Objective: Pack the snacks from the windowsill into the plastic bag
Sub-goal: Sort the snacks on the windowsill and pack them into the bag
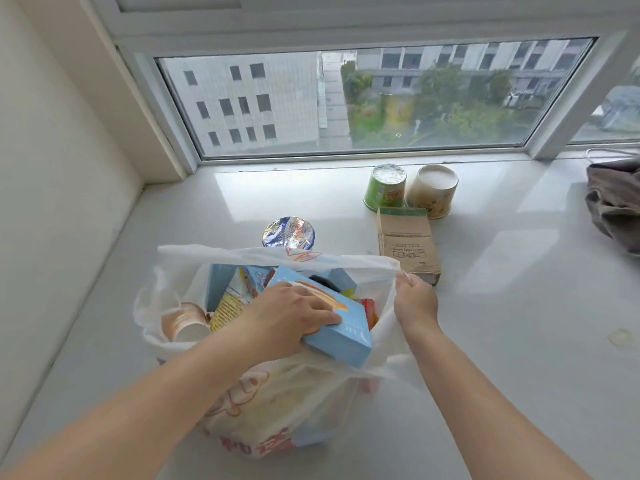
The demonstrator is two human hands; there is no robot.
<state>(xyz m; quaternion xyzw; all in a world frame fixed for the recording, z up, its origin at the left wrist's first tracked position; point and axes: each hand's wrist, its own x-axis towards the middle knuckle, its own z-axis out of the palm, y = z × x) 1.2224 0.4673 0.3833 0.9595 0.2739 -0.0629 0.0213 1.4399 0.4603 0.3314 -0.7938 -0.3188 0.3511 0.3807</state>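
Note:
A white plastic bag (277, 410) with red print stands on the white windowsill (502, 306), its mouth wide. My left hand (287, 317) grips a light blue snack box (343, 334) at the bag's mouth, over other boxes and a brown cup inside. My right hand (414, 299) pinches the bag's right rim and holds it apart. Behind the bag stands a blue-lidded cup (289, 232). Further right lie a brown cardboard box (407, 242), a green cup (385, 185) and a cream cup (433, 190), both cups upside down.
A grey cloth (614, 202) lies at the sill's right edge, with a white cord behind it. The window frame (346, 159) bounds the back and a wall (52, 168) closes the left side. A small stain (620, 337) marks the sill at right.

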